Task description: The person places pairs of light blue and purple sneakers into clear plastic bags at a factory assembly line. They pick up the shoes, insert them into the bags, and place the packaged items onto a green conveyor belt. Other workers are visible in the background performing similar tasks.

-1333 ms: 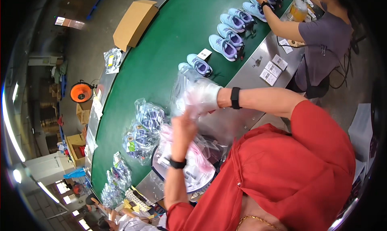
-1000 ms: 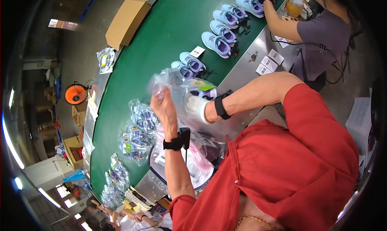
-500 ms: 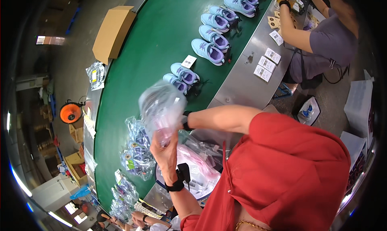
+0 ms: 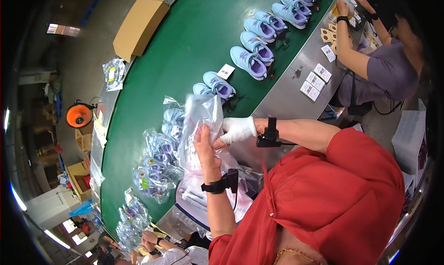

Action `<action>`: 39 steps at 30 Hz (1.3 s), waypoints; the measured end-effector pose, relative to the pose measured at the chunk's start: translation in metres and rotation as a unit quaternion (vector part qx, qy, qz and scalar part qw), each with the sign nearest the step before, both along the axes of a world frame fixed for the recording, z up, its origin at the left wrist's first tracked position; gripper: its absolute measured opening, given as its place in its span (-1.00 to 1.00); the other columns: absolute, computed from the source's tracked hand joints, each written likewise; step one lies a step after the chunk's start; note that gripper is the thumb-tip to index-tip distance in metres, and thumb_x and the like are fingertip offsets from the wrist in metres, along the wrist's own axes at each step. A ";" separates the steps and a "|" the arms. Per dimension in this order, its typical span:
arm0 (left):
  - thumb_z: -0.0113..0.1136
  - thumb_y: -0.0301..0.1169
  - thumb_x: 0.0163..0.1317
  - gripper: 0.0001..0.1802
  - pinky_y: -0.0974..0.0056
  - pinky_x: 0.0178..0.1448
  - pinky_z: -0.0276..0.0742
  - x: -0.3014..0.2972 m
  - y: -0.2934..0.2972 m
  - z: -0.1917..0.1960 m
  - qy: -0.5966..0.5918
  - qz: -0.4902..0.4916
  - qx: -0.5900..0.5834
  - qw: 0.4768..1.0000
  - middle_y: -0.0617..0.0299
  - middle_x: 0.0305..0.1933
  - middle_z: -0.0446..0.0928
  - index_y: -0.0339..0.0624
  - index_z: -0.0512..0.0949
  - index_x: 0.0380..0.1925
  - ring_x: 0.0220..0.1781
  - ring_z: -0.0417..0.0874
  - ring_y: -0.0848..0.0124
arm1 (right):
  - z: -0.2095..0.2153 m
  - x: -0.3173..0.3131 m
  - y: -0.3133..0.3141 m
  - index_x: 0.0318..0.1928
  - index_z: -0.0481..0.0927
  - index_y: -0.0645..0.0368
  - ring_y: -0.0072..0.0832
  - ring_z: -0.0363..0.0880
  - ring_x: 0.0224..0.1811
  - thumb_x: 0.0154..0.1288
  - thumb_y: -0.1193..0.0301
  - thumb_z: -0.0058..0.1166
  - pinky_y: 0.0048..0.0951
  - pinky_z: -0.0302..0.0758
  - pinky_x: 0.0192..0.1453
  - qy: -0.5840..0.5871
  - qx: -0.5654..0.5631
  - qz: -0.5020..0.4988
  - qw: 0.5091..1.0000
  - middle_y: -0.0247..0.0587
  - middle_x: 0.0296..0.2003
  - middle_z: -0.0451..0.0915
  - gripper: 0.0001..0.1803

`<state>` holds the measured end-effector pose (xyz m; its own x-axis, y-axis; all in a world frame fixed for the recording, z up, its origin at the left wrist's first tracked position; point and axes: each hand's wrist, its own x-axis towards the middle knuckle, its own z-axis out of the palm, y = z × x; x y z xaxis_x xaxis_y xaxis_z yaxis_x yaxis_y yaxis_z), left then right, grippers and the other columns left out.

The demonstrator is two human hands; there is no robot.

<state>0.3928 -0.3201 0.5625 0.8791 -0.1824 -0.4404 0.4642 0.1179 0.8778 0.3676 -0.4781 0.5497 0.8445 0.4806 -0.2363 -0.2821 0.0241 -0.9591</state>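
A clear plastic bag (image 4: pixel 199 112), with pinkish printing, stands upright between my hands. My left hand (image 4: pixel 206 149) is closed on its near side, thumb and fingers pinching the film. My right hand (image 4: pixel 237 130), in a white glove, presses in at the bag's right side, with its fingertips partly hidden behind the plastic. Just beyond the bag a pair of light blue shoes with lilac lining (image 4: pixel 216 85) sits on the green conveyor belt (image 4: pixel 157 80). Bagged shoes (image 4: pixel 159 149) lie to the left of the bag. Below my hands is a container of flat plastic bags (image 4: pixel 192 198).
Several more blue shoes (image 4: pixel 249 61) line the belt's far right. White tags (image 4: pixel 316 82) lie on the metal ledge (image 4: pixel 282 96). A co-worker's arm (image 4: pixel 351 52) is at upper right, another's hands (image 4: pixel 149 239) at lower left. A cardboard piece (image 4: pixel 141 27) rests on the far edge.
The bag, swinging and blurred before, now stands steadier and straighter. My right hand, earlier hidden behind it, shows at its right side. A bagged pair now shows left of the bag.
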 end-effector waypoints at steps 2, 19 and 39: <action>0.13 -0.34 0.24 -0.64 0.31 0.00 0.45 0.010 0.001 0.011 -0.026 0.113 0.083 0.990 0.18 -0.06 0.48 -0.28 0.42 0.00 -0.08 0.51 0.37 | -0.001 0.002 -0.017 -0.37 0.54 0.25 -0.56 0.55 -0.57 0.16 0.24 0.12 -0.49 0.51 -0.41 0.017 0.000 -0.078 0.997 -0.32 -0.62 0.53 -0.71; 0.12 -0.43 0.24 -0.83 0.46 -0.25 0.33 -0.101 -0.039 0.051 -0.214 -0.108 0.212 0.948 0.38 -0.43 0.50 -0.33 0.57 -0.27 -0.35 0.42 0.60 | 0.034 0.014 -0.040 -0.10 0.48 0.20 -0.44 0.57 -0.13 0.11 0.23 0.11 -0.46 0.52 -0.14 -0.364 -0.492 -0.014 0.791 -0.13 -0.16 0.58 -0.61; 0.08 -0.40 0.26 -0.83 0.47 -0.33 0.23 0.025 0.068 0.076 -0.275 0.195 0.260 0.905 0.42 -0.48 0.42 -0.26 0.50 -0.45 -0.44 0.34 0.62 | 0.025 0.025 -0.002 -0.15 0.57 0.04 -0.21 0.61 -0.35 0.14 0.20 0.08 -0.25 0.53 -0.28 -0.321 -0.086 -0.274 0.902 -0.11 -0.43 0.58 -0.70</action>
<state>0.4178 -0.2520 0.6383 0.9440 0.2956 0.1465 -0.0475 -0.3177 0.9470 0.3923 -0.4798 0.5746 0.9338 -0.0479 0.3545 0.3417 -0.1744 -0.9235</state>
